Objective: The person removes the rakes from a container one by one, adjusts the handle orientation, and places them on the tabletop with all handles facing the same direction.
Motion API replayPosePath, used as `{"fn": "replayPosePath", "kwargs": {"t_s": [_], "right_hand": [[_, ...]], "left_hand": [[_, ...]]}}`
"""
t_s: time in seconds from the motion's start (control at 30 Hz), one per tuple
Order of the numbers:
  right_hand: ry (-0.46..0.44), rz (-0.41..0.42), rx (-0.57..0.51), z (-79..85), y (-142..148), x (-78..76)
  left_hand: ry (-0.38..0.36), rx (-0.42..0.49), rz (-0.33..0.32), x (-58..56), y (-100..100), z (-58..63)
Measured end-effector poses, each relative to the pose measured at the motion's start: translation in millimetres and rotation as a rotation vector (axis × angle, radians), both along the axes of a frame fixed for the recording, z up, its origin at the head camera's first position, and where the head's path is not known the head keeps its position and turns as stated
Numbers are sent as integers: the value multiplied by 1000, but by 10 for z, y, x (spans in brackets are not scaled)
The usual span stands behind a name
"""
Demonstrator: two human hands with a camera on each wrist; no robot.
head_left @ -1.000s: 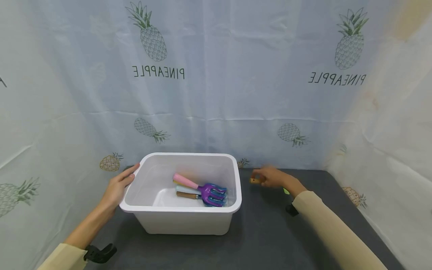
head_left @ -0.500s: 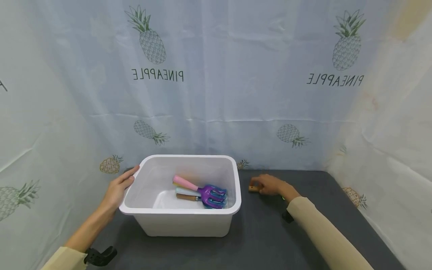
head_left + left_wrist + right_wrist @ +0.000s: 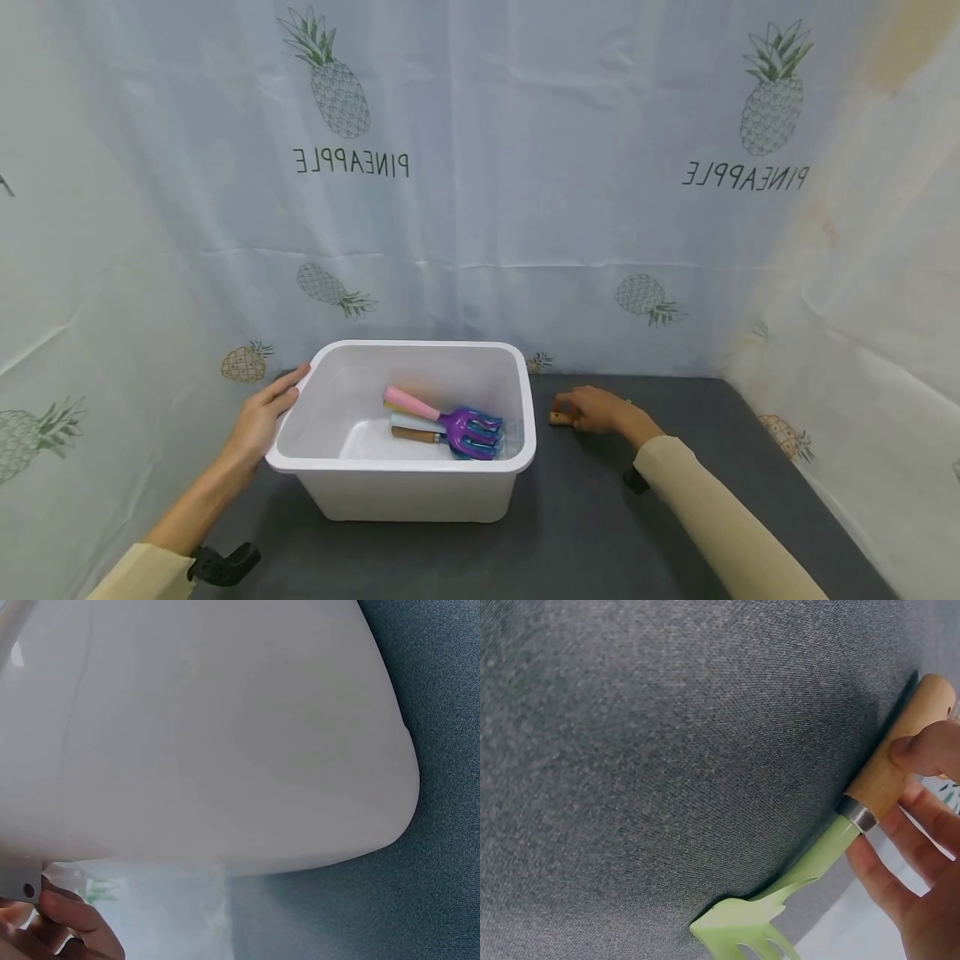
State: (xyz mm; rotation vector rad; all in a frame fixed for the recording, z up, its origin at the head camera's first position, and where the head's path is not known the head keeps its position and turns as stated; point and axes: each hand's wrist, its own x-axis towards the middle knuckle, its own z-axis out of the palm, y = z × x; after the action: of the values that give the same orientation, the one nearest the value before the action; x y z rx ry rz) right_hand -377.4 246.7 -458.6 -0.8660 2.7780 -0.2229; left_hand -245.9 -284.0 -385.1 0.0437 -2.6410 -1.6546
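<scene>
My left hand [image 3: 258,423] grips the left rim of a white plastic tub [image 3: 405,493]. The left wrist view shows fingers bent at the rim beside the tub's outer wall [image 3: 225,735]. Right of the tub, my right hand [image 3: 596,410] holds a garden hand rake by its wooden handle [image 3: 559,417]. In the right wrist view this hand rake [image 3: 821,851] has a light green tined head and lies along the table, thumb on one side of the handle and fingers on the other. The head view hides its green head.
Inside the tub lie several garden tools: a purple-headed fork with a pink handle [image 3: 412,402] on top, and a brown wooden handle [image 3: 414,434] below. The dark grey table [image 3: 570,517] runs back to a pineapple-print curtain [image 3: 480,208].
My right hand has come down and slightly left with the hand rake, then nearly stopped. My left hand and the tub stay in place.
</scene>
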Motion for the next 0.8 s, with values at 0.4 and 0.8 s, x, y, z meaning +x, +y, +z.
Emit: {"fn": "replayPosePath", "kwargs": {"t_s": [0.4, 0.8], "right_hand": [[-45, -5, -42, 82, 21, 5], [-26, 22, -109, 574, 121, 12]], "left_hand": [[-11, -1, -4, -9, 4, -19], [26, 47, -2, 19, 7, -8]]}}
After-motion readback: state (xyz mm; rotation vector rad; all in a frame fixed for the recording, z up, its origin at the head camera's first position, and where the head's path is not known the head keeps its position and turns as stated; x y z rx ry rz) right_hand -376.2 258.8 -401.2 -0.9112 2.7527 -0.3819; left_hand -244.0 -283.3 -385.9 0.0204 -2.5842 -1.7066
